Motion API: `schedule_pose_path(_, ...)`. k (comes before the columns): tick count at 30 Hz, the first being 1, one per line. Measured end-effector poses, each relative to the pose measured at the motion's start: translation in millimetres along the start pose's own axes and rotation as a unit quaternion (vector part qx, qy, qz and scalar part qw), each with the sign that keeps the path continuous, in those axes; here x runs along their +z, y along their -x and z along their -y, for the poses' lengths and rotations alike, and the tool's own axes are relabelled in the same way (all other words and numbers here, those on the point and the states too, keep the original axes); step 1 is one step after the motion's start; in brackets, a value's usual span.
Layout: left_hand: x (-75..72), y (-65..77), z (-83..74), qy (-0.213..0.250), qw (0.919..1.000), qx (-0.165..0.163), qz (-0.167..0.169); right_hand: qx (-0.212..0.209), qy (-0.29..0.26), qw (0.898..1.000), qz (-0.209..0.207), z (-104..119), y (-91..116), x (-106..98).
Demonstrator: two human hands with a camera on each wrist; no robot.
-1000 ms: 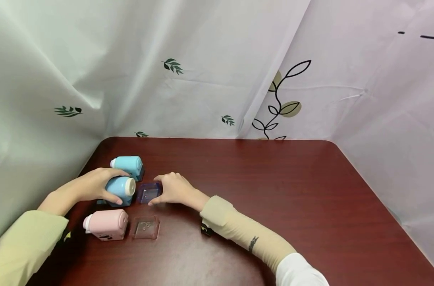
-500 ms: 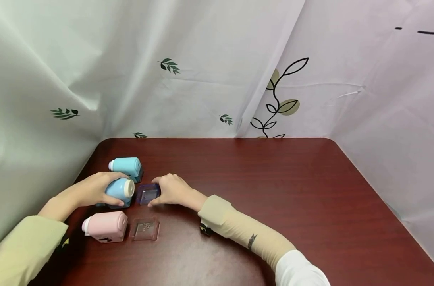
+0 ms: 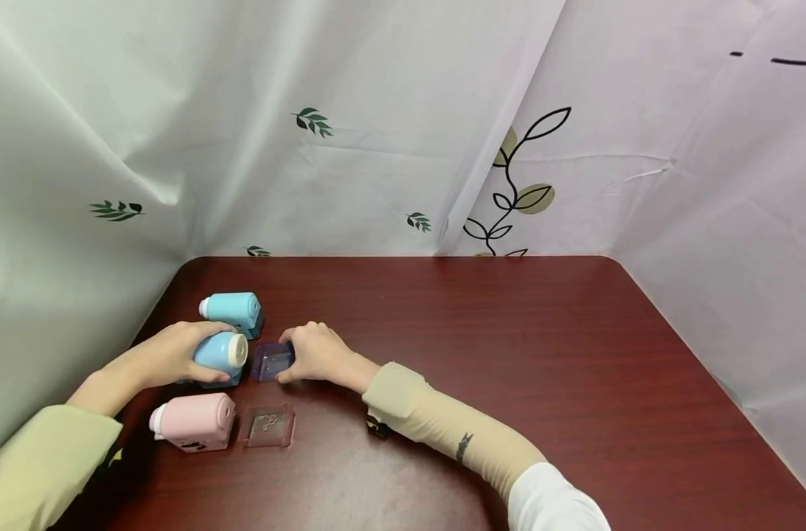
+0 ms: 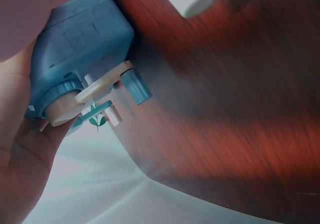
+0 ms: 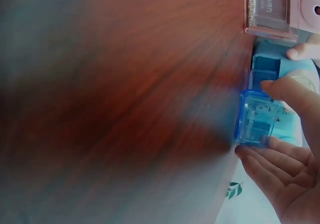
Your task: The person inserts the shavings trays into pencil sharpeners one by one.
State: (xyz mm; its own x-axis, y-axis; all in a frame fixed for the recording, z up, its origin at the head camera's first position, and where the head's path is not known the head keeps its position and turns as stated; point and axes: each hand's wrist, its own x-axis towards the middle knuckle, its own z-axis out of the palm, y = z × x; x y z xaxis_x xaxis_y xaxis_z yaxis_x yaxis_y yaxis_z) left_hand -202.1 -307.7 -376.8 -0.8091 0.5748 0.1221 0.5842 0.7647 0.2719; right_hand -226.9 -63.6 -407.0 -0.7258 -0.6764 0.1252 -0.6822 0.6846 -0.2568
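While the left hand keeps its thumb and fingers curved round a light-blue, box-shaped plastic sharpener, the right hand has edged slightly left, its thumb and fingers a little closer about a translucent blue plastic tray. That shift seems to firm the hold; tray and sharpener look separate still. Just right of the sharpener, the tray sits between the right thumb at its near edge and the fingertips at its far edge. Those fingers are partly spread, pinching it across its width, with the palm to its right.
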Motion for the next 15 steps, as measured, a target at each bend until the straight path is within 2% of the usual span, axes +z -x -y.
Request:
schedule_pose_path(7,1.0,-2.5,-0.5,0.001,0.9998,0.015,-0.013,0.01,-0.005,1.0,-0.01,0.2,-0.1,0.4)
schedule_pose_path(15,1.0,-1.8,-0.6,-0.002,1.0,0.006,-0.006,0.002,-0.003,1.0,-0.006,4.8,-1.7,0.8)
